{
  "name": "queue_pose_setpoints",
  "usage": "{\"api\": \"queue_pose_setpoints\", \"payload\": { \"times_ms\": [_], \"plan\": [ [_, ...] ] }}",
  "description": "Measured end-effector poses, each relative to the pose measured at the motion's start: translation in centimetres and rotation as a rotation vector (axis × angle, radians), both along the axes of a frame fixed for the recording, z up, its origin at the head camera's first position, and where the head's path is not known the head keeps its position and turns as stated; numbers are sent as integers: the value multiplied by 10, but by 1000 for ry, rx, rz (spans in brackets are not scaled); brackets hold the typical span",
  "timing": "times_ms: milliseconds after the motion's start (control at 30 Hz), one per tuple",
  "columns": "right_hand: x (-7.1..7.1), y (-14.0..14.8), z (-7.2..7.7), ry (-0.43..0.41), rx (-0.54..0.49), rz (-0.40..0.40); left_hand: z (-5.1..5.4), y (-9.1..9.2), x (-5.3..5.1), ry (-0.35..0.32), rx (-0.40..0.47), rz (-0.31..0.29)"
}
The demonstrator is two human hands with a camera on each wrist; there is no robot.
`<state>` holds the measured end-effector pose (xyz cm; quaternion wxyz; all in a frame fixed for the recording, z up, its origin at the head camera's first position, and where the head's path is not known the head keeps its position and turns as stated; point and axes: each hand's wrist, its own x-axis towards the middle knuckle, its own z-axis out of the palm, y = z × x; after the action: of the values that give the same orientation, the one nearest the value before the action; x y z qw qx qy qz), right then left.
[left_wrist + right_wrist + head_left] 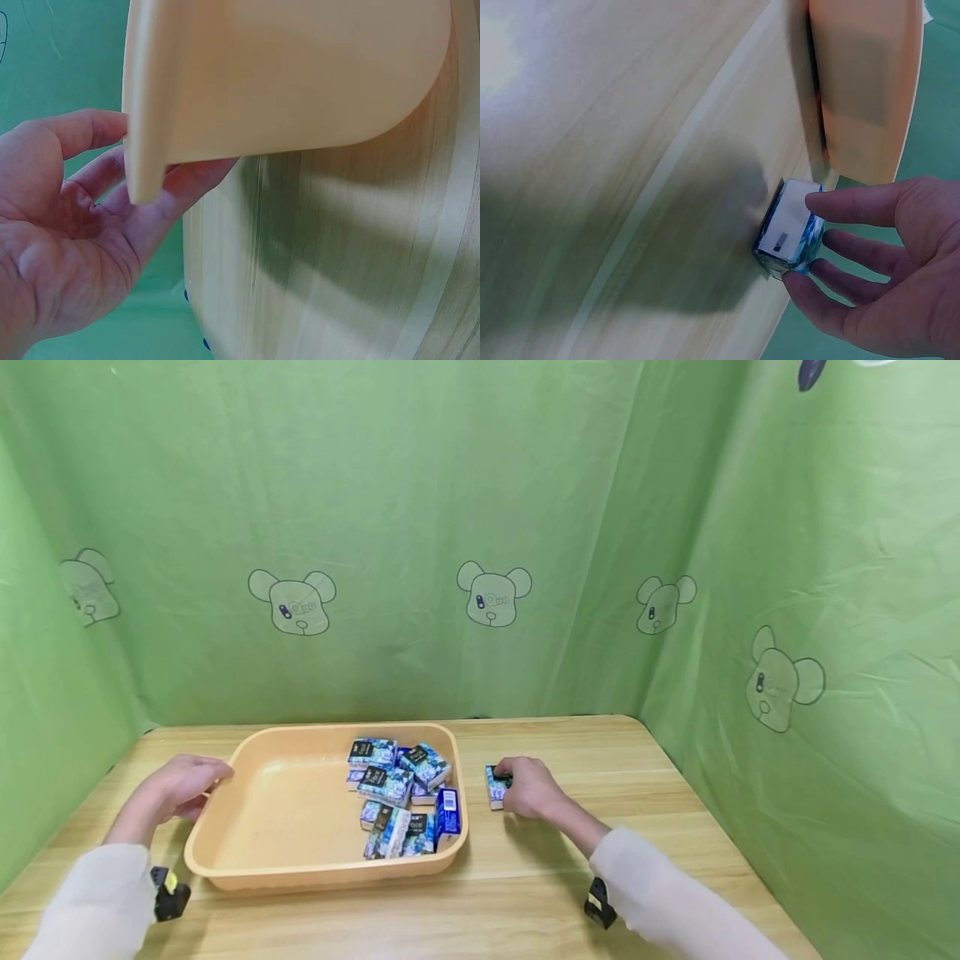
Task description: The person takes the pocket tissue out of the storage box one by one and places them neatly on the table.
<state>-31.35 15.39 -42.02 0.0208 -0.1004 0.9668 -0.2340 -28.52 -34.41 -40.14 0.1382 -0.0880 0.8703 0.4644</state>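
Note:
A light-orange plastic tray [292, 810] rests on the table. My left hand [178, 783] holds its left rim, and in the left wrist view the thumb lies against the rim while the other fingers reach under it. To the right of the tray lies a small blue-patterned pack [495, 789], which looks like pocket tissues. My right hand [531, 789] pinches this pack between thumb and fingertips; a pale side of the pack [787, 221] shows in the right wrist view. Several similar packs [385, 785] are heaped in the tray's right half, one blue pack [447, 814] standing against its right wall.
The wooden table [570, 877] has rounded far corners. Green curtains [390, 510] with bear-head prints hang behind it and at both sides. Dark wrist-camera mounts [171, 893] sit at both sleeves.

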Motion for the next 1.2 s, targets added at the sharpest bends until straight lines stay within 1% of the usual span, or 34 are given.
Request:
{"api": "queue_pose_setpoints", "payload": {
  "times_ms": [200, 467, 833, 1200],
  "plan": [
    [0, 0, 0, 5, 16, 0, 0, -1, 0, 0, 3, -2],
    [0, -3, -1, -5, 2, -20, -1, 0, 1, -1, 4, 1],
    [-4, -5, -5, 24, -3, -36, -1, 0, 1, 2, -15, 9],
    [-11, -8, -4, 21, 15, -42, -1, 0, 2, 10, -15, 3]
  ]
}}
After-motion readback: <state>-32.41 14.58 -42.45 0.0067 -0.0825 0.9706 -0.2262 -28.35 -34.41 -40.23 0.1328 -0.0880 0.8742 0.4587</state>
